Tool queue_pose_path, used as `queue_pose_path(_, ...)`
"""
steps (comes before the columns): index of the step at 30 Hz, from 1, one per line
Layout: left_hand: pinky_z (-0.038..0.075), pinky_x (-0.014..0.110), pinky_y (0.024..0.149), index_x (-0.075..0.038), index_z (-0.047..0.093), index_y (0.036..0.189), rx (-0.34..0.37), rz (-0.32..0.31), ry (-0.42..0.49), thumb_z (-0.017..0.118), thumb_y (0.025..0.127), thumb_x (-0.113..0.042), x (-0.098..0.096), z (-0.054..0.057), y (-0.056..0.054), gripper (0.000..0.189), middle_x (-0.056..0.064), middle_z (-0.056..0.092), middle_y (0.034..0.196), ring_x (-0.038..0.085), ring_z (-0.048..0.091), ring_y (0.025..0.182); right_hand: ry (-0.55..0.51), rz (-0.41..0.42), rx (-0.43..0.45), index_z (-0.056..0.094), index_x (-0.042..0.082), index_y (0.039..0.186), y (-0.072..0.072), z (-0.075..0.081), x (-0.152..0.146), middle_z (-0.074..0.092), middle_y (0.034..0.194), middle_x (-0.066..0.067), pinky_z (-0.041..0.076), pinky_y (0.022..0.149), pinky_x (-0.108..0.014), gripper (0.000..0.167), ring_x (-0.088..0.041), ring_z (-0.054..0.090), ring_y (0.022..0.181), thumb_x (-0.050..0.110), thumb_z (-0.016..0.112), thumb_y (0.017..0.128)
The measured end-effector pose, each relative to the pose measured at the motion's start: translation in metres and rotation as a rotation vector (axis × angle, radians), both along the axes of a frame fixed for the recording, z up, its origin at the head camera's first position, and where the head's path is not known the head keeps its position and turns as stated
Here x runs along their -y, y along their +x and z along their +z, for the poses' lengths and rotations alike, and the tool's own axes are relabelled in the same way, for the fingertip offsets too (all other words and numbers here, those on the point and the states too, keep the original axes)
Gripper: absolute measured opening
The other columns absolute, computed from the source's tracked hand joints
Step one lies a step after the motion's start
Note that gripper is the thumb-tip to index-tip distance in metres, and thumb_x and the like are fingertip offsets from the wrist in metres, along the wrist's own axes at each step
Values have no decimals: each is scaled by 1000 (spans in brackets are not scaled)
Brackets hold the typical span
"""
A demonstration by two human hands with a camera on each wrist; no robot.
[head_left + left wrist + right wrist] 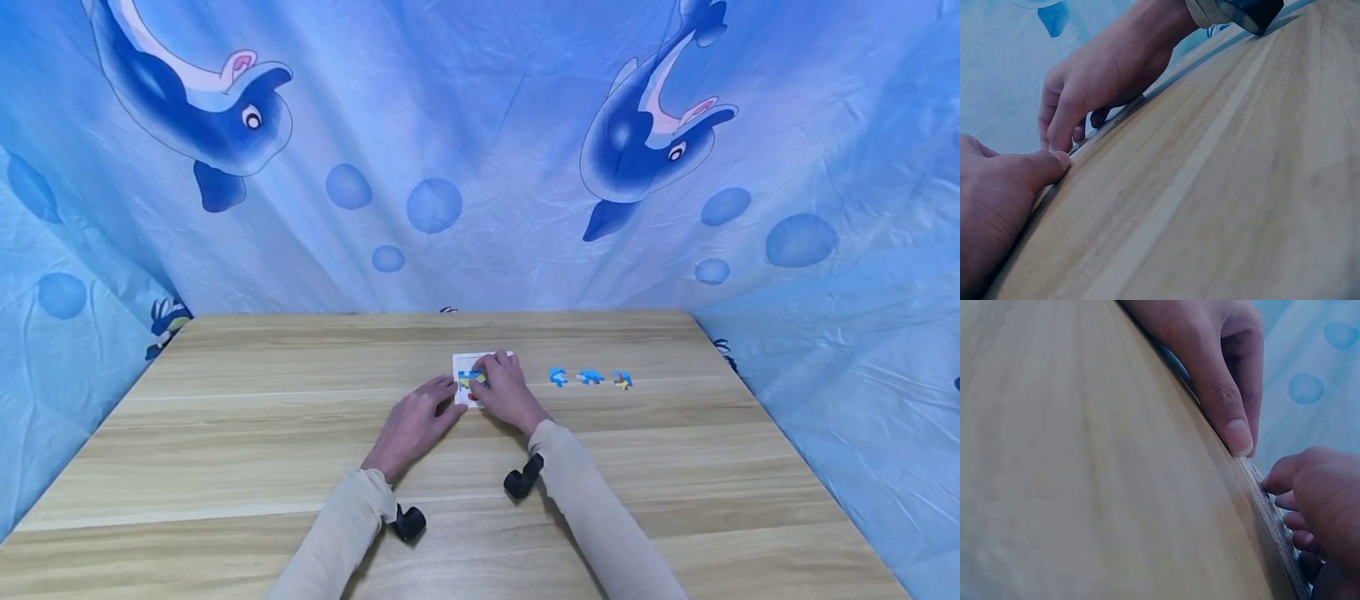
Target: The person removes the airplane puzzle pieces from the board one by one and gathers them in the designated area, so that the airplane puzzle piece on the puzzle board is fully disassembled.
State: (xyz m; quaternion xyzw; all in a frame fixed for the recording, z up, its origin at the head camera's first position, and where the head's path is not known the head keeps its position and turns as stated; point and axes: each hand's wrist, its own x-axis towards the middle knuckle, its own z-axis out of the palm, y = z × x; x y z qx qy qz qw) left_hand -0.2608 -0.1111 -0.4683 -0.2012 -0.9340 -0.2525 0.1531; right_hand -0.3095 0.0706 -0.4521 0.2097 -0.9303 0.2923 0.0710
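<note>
puzzle board point(457, 359) flat on counter point(300, 450), between both hands. left hand point(414, 422) at its left edge, thumb and forefinger spread apart, grip unclosed, touching rather than clasping, probably to stop board sliding. right hand point(508, 392) arched over board, fingers bent down to coloured pieces point(464, 382) there; whether grip pinches one, cannot tell. three loose pieces point(590, 377) in row right of board, spaced apart, likely for easy picking. both forearms slant inward, toward board.
</note>
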Motion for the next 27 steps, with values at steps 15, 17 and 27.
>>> queue_pose_path(15, 46, 43, 101, -9, 66, 124, -16, -2, -2, 63, 93, -39, 0, 0, 0, 43, 10, 59, 133, 26, 54, 124, -32, 7, 42, 58, 6, 114, 1, 6, 1, 55, 106, -7, 41, 85, -35, 27, -22, 43, 99, 20, 63, 91)
queue_pose_path(17, 46, 43, 101, -9, 66, 124, -13, -2, -2, 63, 93, -38, 0, 0, 0, 43, 10, 58, 133, 27, 53, 124, -47, 10, 37, 58, 7, 112, 0, 6, 0, 56, 104, -6, 42, 84, -35, 25, -21, 44, 98, 18, 63, 90)
queue_pose_path(27, 46, 43, 101, -10, 66, 125, 9, 4, -1, 63, 93, -38, 0, 0, 1, 42, 9, 57, 135, 26, 53, 125, -112, 21, 28, 60, 5, 116, -3, 2, -1, 55, 93, -1, 44, 77, -30, 28, -18, 47, 90, 10, 63, 89)
